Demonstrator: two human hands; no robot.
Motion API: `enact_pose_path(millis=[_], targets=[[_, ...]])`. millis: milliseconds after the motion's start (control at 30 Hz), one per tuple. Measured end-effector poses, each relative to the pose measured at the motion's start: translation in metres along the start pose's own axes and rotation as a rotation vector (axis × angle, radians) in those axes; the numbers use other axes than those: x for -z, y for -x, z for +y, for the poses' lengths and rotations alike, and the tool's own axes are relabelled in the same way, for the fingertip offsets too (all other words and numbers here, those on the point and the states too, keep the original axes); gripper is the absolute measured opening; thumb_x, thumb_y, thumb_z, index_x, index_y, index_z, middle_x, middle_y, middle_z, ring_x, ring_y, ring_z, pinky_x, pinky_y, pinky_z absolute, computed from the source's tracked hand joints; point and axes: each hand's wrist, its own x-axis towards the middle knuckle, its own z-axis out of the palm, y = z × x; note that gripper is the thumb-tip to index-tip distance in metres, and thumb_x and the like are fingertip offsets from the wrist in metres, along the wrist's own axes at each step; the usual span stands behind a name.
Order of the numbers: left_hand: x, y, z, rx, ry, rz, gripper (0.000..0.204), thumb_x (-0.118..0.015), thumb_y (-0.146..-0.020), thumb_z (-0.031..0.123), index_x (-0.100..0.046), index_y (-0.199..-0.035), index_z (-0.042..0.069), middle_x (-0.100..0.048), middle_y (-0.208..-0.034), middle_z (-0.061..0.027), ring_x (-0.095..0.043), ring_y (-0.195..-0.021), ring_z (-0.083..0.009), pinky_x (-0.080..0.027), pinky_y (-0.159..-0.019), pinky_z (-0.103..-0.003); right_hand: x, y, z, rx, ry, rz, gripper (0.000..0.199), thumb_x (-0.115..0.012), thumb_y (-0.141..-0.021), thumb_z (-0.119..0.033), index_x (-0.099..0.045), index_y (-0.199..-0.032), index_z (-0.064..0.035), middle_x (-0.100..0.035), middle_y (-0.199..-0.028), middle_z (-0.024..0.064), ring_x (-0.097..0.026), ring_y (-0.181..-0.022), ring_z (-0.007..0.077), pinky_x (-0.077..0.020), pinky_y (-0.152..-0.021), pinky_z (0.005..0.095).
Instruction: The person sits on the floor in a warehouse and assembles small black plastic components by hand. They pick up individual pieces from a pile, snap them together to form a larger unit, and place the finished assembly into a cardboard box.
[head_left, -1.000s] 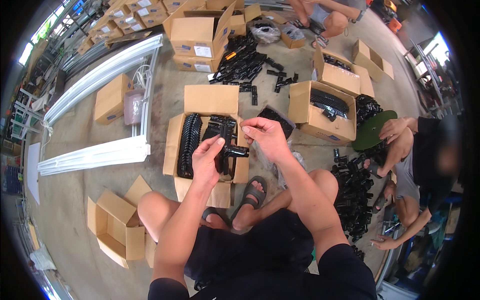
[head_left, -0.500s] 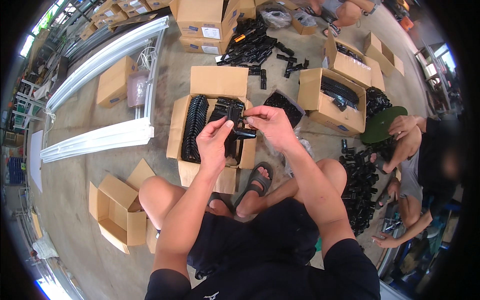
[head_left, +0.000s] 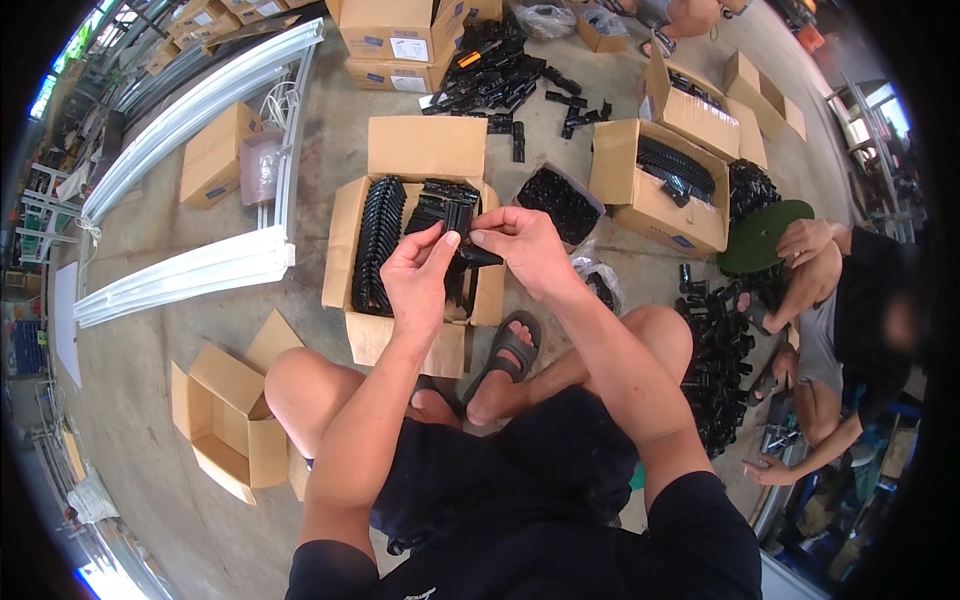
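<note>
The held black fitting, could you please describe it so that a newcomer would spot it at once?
Start at the open cardboard box in front of the wearer's feet, holding black parts. Over its right half, the left hand holds one black fitting with a branch pointing right, the right hand at its side. Unlike those boxed parts, it is held up between two hands.

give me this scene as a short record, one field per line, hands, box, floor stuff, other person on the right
left hand: holding a black part
right hand: fingertips at the same part
open box: under the hands, black pieces stacked in a row along its left side
floor at right: loose pile of black parts
co-worker's hand: at a green disc
</note>
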Motion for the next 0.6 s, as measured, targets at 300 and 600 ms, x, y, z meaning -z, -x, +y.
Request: enact_pose_path(millis=[300,600], targets=[[-0.002,0.0,-0.002,-0.013,-0.05,0.014,0.023,-0.073,-0.093,0.001,-0.069,-0.115,-0.007,-0.074,-0.103,-0.0097,-0.067,-0.088,-0.0078,-0.053,-0.081,-0.021,-0.004,-0.001,0.016,-0.078,-0.084,0.065,0.014,-0.073,-0.092,-0.003,-0.071,-0.103,0.0063,-0.073,-0.096,0.0085,-0.066,-0.085,0.0113,-0.0529,-0.08,0.0252],[0.0,0.001,-0.003,0.005,-0.11,0.035,0.025,-0.072,-0.094,0.001,-0.068,-0.117,-0.008,-0.074,-0.104,-0.0109,-0.067,-0.09,-0.0086,-0.054,-0.081,-0.022,-0.019,0.005,0.027,-0.027,-0.073,0.181,0.016,-0.075,-0.091,-0.008,-0.073,-0.099,0.0063,-0.071,-0.086,0.0047,-0.059,-0.073,0.0077,-0.0471,-0.064,0.0238]])
